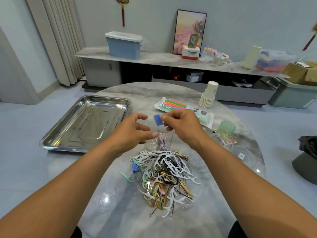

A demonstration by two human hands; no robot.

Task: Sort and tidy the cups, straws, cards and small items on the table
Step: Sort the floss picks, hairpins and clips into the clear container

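My right hand (181,124) pinches a small blue flag pick (157,119) by its top, and the pick's thin stem points down into a clear ribbed cup (165,140) at the table's middle. My left hand (133,133) holds that cup from the left, thumb on its near wall and fingers spread round its far side. In front of the cup lies a tangled pile of small items (164,177): white floss picks, hair pins, gold clips, another blue flag. A pack of coloured straws (173,104) and a stack of paper cups (208,95) stand further back.
A steel tray (51,140) sits at the table's left. A green cup (226,128) stands over some cards (229,140) at the right, with a green packet (205,117) behind it. A long cabinet with boxes runs along the wall.
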